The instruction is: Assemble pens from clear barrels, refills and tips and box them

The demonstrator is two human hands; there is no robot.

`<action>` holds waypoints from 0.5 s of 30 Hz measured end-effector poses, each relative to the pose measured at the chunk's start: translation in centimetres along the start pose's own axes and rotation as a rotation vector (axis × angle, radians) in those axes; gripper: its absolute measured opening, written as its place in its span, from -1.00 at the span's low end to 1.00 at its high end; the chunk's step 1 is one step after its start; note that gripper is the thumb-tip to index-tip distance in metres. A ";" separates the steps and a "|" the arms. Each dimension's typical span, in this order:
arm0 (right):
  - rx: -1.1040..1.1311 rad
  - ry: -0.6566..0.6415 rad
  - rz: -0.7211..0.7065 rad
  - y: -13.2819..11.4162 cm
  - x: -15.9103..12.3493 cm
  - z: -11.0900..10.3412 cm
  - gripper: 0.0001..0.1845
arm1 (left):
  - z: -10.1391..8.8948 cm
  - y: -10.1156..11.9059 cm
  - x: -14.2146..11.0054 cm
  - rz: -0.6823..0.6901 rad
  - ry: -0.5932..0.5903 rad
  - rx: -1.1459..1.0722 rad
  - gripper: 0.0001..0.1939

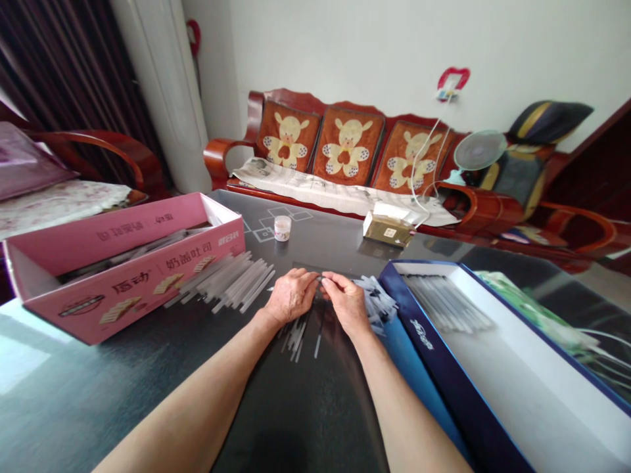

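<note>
Translucent sticks (227, 281) | slanting lower left to upper right | left hand (290, 295), right hand (348, 303) | fingertips meeting, grip unclear

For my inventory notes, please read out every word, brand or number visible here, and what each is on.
Pink carton front: "奶…吐司", middle character uncertain; other print blurred.
Pink carton upper panel: too blurred to read.
Navy box side: white logo, too blurred to read.
Tissue packet label: too small to read.
</note>
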State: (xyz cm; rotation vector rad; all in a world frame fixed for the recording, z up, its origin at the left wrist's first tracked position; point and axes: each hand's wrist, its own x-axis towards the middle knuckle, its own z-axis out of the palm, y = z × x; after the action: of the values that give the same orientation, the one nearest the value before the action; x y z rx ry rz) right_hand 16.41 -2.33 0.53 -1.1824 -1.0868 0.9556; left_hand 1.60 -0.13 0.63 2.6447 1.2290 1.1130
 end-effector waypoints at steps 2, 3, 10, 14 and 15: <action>-0.013 -0.026 0.002 0.0 0.1 -0.1 -0.65 | 0.0 0.0 0.0 -0.005 -0.001 0.005 -0.70; -0.018 -0.037 0.002 -0.1 0.1 -0.2 -0.65 | -0.1 0.0 0.1 -0.004 -0.001 0.009 -0.70; -0.140 -0.103 -0.034 -0.4 0.3 -1.0 -0.64 | -0.1 -0.1 0.3 0.054 -0.022 0.050 -0.67; -0.437 -0.106 -0.219 -0.7 0.3 -1.5 -0.68 | -0.1 0.1 0.3 0.079 -0.030 0.046 -0.68; -0.537 -0.082 -0.285 -0.8 0.2 -1.6 -0.67 | -0.2 0.1 0.3 0.087 -0.033 0.043 -0.68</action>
State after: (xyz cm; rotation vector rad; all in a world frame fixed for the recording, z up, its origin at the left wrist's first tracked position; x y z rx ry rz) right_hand 18.02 -2.56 1.33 -1.3717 -1.5921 0.5033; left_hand 1.73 -0.03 0.98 2.7612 1.1555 1.0612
